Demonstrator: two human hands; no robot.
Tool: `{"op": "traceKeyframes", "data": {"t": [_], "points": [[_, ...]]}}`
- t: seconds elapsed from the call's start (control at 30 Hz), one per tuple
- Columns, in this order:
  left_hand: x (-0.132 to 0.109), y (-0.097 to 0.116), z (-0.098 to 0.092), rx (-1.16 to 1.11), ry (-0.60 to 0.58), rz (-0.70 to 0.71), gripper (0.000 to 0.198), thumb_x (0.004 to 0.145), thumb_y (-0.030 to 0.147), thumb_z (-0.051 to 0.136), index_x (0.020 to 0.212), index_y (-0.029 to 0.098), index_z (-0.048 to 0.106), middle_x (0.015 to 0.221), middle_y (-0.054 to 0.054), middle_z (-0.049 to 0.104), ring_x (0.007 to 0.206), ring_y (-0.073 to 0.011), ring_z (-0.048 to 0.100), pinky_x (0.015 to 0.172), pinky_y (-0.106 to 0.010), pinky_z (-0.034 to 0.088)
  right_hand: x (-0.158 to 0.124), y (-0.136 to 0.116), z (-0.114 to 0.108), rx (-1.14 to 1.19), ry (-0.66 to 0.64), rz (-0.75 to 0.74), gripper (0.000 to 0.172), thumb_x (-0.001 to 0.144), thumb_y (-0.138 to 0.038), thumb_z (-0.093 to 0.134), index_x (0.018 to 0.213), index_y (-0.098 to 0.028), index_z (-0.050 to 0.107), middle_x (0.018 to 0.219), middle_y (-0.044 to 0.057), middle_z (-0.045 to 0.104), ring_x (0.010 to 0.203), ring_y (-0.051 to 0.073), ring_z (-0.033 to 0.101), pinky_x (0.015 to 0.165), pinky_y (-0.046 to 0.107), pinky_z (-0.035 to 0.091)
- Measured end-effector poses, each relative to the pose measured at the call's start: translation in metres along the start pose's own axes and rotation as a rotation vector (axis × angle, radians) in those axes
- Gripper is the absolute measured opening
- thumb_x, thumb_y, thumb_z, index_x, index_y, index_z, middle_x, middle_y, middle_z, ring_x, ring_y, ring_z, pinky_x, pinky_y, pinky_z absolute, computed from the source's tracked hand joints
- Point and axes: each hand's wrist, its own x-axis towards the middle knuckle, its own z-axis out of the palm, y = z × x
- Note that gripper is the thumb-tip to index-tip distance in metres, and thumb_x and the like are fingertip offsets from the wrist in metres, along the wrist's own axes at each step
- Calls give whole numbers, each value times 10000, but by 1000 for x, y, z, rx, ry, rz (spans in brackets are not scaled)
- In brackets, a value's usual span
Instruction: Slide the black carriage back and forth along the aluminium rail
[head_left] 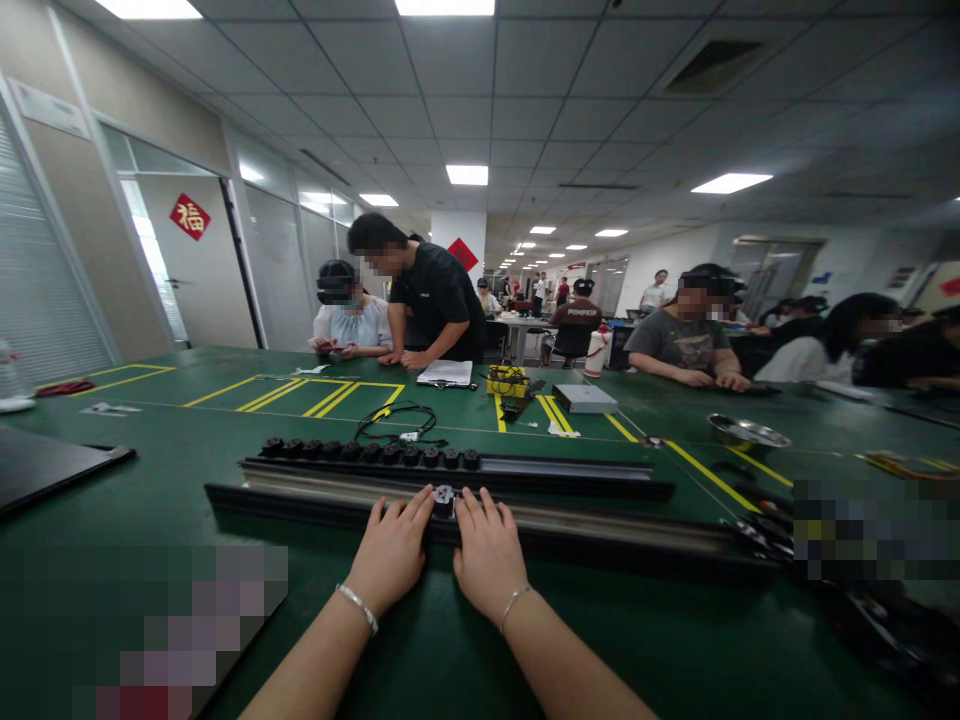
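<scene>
A long black rail (615,525) with a pale channel runs across the green table in front of me. A small light-coloured part (444,495) sits in its channel near the middle. My left hand (390,550) lies on the rail just left of that part, with its fingers stretched forward. On the other side, my right hand (491,555) rests the same way, fingers extended. Whether the fingertips touch the small part I cannot tell. Behind is a second black rail (570,472), with several round black pieces (371,452) lined up along its left half.
Past the rails lie a black cable (409,410), a clipboard with papers (445,374), a yellow object (507,380) and a grey box (585,399). A metal bowl (748,432) stands at right, a dark flat panel (52,465) at left. Several people are across the table.
</scene>
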Motion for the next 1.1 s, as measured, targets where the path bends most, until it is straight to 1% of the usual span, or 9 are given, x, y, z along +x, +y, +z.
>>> {"op": "traceKeyframes", "data": {"t": [0.1, 0.27, 0.47, 0.67, 0.77, 0.87, 0.97, 1.0, 1.1], "points": [[0, 1, 1, 9, 0, -3, 671, 683, 110, 395, 1340, 240, 343, 1431, 0, 335, 1110, -237, 459, 1003, -474, 247, 0, 0, -1, 2, -10, -2, 590, 800, -324, 406, 1365, -177, 321, 1451, 55, 259, 1328, 255, 177, 1050, 430, 147], [0, 2, 0, 26, 2, -10, 658, 698, 101, 392, 1335, 256, 347, 1427, -3, 344, 1104, -232, 466, 999, -464, 246, 1, 1, 2, 14, 0, -10, 585, 806, -317, 404, 1366, -168, 320, 1448, 54, 267, 1330, 238, 177, 1063, 408, 129], [1, 3, -1, 23, 16, -6, 648, 700, 98, 385, 1331, 243, 356, 1420, 0, 356, 1080, -230, 478, 993, -468, 256, -1, 9, 1, 7, 30, 96, 579, 797, -332, 421, 1347, -164, 350, 1444, 72, 272, 1323, 239, 199, 1072, 443, 72], [2, 6, 3, 18, 39, -45, 616, 720, 92, 356, 1317, 238, 379, 1402, -6, 386, 1087, -236, 482, 1005, -499, 245, -3, 9, -3, -5, 15, 69, 569, 788, -321, 436, 1334, -174, 373, 1442, 70, 279, 1322, 236, 199, 1074, 429, 79], [2, 7, 5, 6, 48, -58, 611, 724, 88, 352, 1318, 232, 378, 1398, -20, 392, 1170, -233, 434, 1032, -497, 213, -1, 12, -6, -12, 18, 47, 541, 793, -311, 431, 1318, -189, 394, 1434, 78, 296, 1318, 242, 215, 1073, 455, 40], [2, 8, 7, -10, 55, -46, 615, 716, 87, 356, 1318, 209, 377, 1404, -25, 382, 1275, -219, 322, 1053, -482, 190, -3, 23, -11, 5, -13, -16, 547, 780, -309, 449, 1316, -216, 395, 1429, 65, 310, 1310, 226, 240, 1076, 456, 20], [2, 10, 8, -14, 47, -52, 623, 704, 94, 374, 1319, 201, 373, 1410, -35, 371, 1303, -216, 282, 1060, -484, 183, -10, 34, -12, 28, -25, -101, 563, 782, -319, 456, 1331, -228, 370, 1419, 45, 332, 1302, 201, 257, 1083, 440, 18], [2, 10, 8, -13, 51, -59, 626, 701, 95, 380, 1318, 201, 372, 1410, -39, 370, 1303, -217, 283, 1061, -485, 180, -13, 36, -11, 24, 3, -103, 570, 785, -321, 462, 1338, -233, 358, 1422, 42, 327, 1304, 202, 253, 1083, 440, 18], [2, 12, 9, -15, 77, -83, 621, 697, 97, 390, 1308, 208, 384, 1408, -41, 373, 1299, -222, 290, 1064, -490, 174, -19, 35, -5, -19, 85, -19, 552, 796, -335, 473, 1331, -241, 374, 1425, 51, 321, 1319, 234, 211, 1078, 444, 47]]}}
